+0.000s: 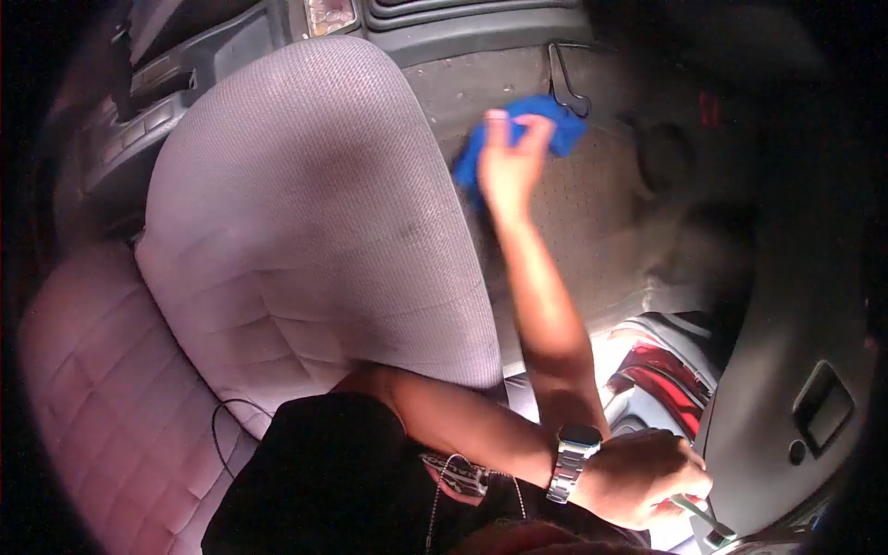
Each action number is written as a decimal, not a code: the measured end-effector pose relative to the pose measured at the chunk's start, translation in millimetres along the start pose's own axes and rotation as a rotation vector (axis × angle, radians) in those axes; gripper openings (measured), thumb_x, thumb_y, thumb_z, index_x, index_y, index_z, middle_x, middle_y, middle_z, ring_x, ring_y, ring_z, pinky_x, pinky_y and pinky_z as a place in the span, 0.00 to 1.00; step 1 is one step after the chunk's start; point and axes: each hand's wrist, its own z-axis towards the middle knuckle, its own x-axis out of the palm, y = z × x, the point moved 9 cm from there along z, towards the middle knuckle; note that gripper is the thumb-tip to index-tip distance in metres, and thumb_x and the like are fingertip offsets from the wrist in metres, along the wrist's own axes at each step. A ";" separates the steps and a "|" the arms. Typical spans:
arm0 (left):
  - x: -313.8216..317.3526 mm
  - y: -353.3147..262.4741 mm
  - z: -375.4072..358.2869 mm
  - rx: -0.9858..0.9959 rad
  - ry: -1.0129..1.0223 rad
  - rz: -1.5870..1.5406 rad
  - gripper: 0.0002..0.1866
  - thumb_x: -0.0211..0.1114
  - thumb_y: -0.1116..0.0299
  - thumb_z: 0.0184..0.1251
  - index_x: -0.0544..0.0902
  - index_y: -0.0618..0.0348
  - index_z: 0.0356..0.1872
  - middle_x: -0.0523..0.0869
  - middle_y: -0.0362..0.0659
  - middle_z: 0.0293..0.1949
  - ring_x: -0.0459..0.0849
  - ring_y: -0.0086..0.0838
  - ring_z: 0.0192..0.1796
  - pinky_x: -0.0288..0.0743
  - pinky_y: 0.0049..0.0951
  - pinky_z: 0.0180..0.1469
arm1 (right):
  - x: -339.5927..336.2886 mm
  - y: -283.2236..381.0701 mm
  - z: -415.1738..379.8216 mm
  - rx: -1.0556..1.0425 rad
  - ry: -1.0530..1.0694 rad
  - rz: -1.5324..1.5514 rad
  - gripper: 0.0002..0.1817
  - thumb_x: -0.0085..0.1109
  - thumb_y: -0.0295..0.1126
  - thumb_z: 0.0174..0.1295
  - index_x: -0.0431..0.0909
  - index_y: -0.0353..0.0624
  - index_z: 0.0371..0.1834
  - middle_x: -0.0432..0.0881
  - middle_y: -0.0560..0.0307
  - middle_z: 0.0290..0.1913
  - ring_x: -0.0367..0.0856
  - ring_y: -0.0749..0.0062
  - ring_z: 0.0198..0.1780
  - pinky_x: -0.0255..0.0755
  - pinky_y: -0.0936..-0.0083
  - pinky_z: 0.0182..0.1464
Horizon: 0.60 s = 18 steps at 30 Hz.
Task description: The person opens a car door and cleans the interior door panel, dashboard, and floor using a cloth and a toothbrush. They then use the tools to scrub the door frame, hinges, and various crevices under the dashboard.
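My right hand [511, 171] reaches forward past the seat and presses a blue cloth [566, 131] against the dark floor. Its fingers are slightly blurred and close on the cloth. Just beyond the cloth is a bent black metal loop [572, 88]. My left hand [643, 479], with a metal-band watch on the wrist, crosses over my right forearm at the lower right. Its fingers are wrapped round a thin grey-green handle [689, 505]. The far end of that handle is close to the door edge, and I cannot make out what it belongs to.
A grey fabric seat [314, 203] stands left of my right arm, with another seat section [111, 388] beside it. A dark door panel [786, 370] bounds the right. Red and grey parts [661, 384] show through the door gap. Console trim [139, 134] lies upper left.
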 end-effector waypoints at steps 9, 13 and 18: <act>-6.8 -12.9 4.1 0.070 -0.091 0.052 0.06 0.72 0.73 0.56 0.85 0.63 0.33 0.87 0.49 0.32 0.88 0.44 0.38 0.81 0.41 0.43 | -92.7 -85.9 60.6 0.006 -0.122 -0.461 0.20 0.59 0.36 0.65 0.79 0.45 0.59 0.88 0.36 0.46 0.87 0.35 0.48 0.79 0.48 0.52; -10.9 -11.2 1.6 0.038 -0.123 0.033 0.06 0.72 0.72 0.56 0.84 0.62 0.32 0.86 0.48 0.30 0.87 0.44 0.38 0.80 0.42 0.43 | 4.5 9.2 -4.0 -0.217 0.028 -0.008 0.22 0.63 0.31 0.63 0.77 0.49 0.61 0.86 0.40 0.48 0.86 0.38 0.48 0.79 0.48 0.51; -17.3 -12.5 0.0 0.039 -0.110 0.030 0.07 0.73 0.72 0.56 0.84 0.62 0.32 0.85 0.48 0.30 0.87 0.44 0.39 0.80 0.43 0.45 | -2.0 20.5 14.7 -0.636 0.299 -0.445 0.27 0.65 0.31 0.57 0.80 0.61 0.63 0.84 0.54 0.45 0.86 0.50 0.46 0.82 0.55 0.45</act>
